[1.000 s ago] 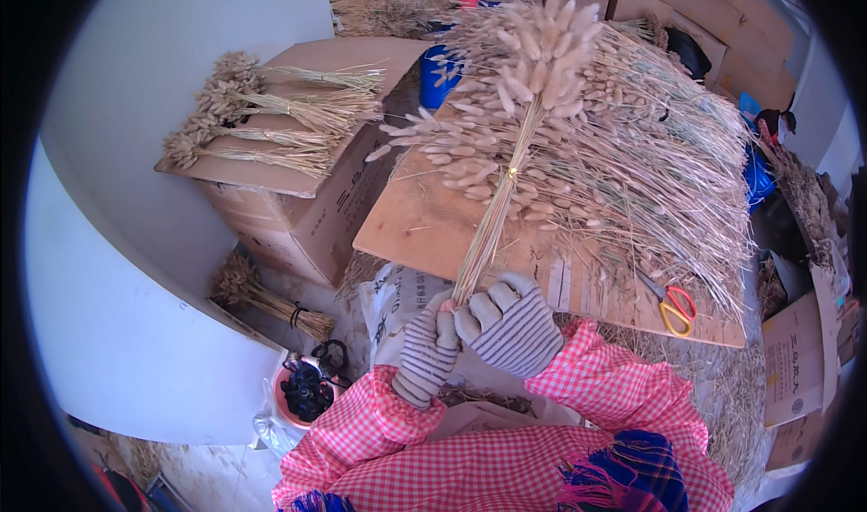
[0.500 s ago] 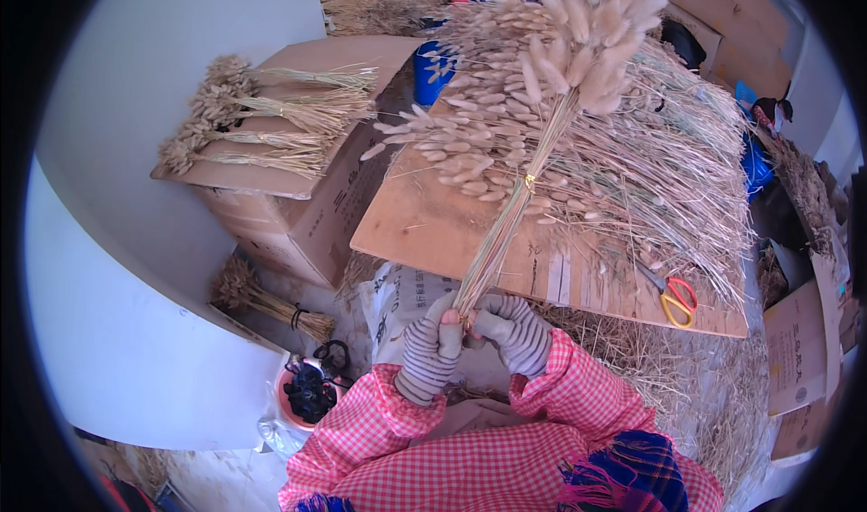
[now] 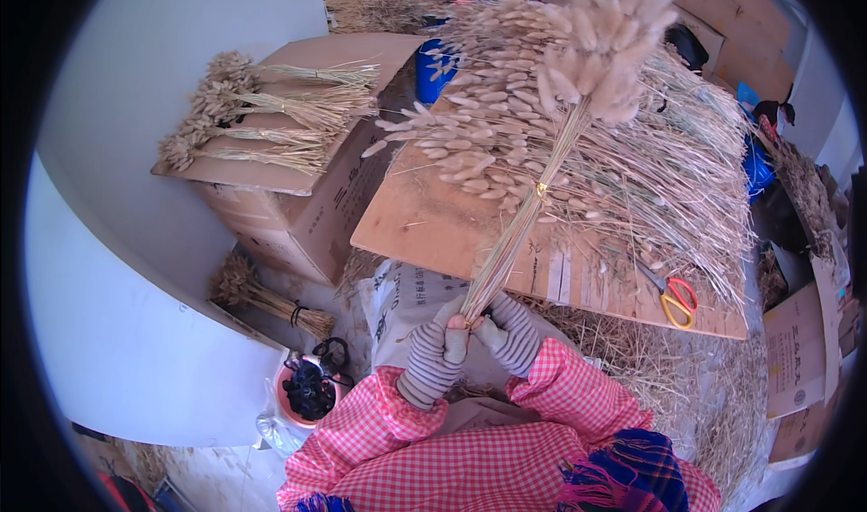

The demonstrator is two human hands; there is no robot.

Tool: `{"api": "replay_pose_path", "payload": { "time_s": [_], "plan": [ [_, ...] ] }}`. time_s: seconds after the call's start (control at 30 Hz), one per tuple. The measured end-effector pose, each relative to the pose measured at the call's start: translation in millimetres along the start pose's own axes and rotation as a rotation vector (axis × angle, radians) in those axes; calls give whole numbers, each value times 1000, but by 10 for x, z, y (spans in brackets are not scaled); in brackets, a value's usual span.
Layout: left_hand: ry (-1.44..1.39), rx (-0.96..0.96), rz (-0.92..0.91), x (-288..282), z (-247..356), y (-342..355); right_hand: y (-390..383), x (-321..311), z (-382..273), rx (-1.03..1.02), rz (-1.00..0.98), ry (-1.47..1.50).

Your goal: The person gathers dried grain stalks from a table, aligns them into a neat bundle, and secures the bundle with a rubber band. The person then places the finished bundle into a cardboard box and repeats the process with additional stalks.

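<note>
Both hands, in striped fingerless gloves, hold a bunch of dried bunny-tail grass (image 3: pixel 517 246) by the lower ends of its stems. My left hand (image 3: pixel 435 354) is closed round the stem ends, thumb in front. My right hand (image 3: pixel 509 336) grips the same ends from the other side, its fingers partly hidden. The bunch slants up and away to the right, its fluffy heads spread at the top. A gold tie wraps the stems about midway. Behind it, a large pile of loose bunny-tail stems (image 3: pixel 650 178) lies on a wooden board (image 3: pixel 420 214).
Red-and-yellow-handled scissors (image 3: pixel 677 302) lie at the board's right front edge. To the left, several tied bunches (image 3: pixel 298 110) rest on a cardboard box (image 3: pixel 271 223). On the floor are another bunch (image 3: pixel 271 300) and a pink bucket (image 3: pixel 287 404) with black items. Straw litters the floor at right.
The bunch has shifted slightly to the right, its heads tipping farther right. My right hand has moved a little left, closer to my left hand. Both still hold the stem ends.
</note>
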State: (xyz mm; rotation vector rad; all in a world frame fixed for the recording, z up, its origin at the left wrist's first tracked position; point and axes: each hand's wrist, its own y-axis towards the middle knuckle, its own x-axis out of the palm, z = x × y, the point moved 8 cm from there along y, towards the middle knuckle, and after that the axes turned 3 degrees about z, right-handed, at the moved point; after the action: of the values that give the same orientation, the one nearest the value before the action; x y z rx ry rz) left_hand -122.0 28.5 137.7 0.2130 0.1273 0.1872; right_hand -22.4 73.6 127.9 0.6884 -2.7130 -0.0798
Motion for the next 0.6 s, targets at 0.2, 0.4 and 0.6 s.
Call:
{"api": "replay_pose_path", "payload": {
  "time_s": [0.2,0.4,0.6],
  "plan": [
    [500,471,206,-132,328,22,-195,-61,-875,-577,251,-1204],
    [731,417,128,-31,374,-6,-271,300,-1150,-870,134,-1531],
    [783,413,108,-37,390,-76,-199,357,-1118,-999,26,-1579]
  ]
}}
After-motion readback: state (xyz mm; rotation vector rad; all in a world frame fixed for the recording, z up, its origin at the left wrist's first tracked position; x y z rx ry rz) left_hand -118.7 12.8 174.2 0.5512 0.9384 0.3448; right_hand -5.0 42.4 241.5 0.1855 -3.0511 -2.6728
